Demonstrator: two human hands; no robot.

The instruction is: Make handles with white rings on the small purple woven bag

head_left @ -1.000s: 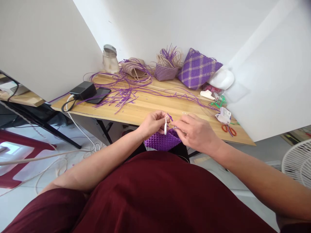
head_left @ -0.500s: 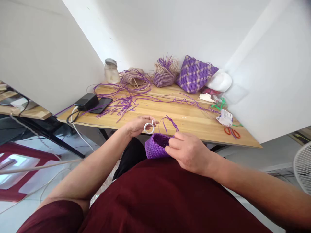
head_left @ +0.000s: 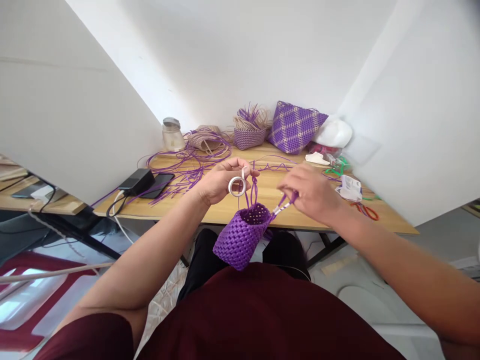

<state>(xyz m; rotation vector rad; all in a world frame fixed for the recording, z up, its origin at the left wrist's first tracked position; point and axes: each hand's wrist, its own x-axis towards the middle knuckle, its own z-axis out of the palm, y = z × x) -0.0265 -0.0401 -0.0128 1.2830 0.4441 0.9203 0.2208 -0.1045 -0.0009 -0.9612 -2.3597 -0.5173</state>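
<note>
A small woven purple basket (head_left: pixel 238 242) hangs tilted in front of my lap, its mouth facing up. Strips rise from its rim on two sides. My left hand (head_left: pixel 225 182) is closed, with a roll of white tape (head_left: pixel 230 188) hanging at its fingers. Just beside those fingertips stands a looped pair of purple strips (head_left: pixel 253 192); whether they touch it I cannot tell. My right hand (head_left: pixel 309 192) pinches the purple strips (head_left: pixel 291 198) on the basket's right side. White tape (head_left: pixel 278 209) is wrapped round these strips near the rim.
On the wooden table (head_left: pixel 262 192) lie tangled purple strips (head_left: pixel 187 162), a black adapter (head_left: pixel 137 182) and a phone (head_left: pixel 159 185). Along the back stand a jar (head_left: pixel 172 136), a half-woven basket (head_left: pixel 249 138) and a purple-and-beige woven piece (head_left: pixel 296 127). Orange-handled scissors (head_left: pixel 369 212) rest at right.
The basket has come away from my belly and now hangs tilted. My right hand has moved up and right, drawing the taped strips out. The left hand has risen slightly with the tape roll.
</note>
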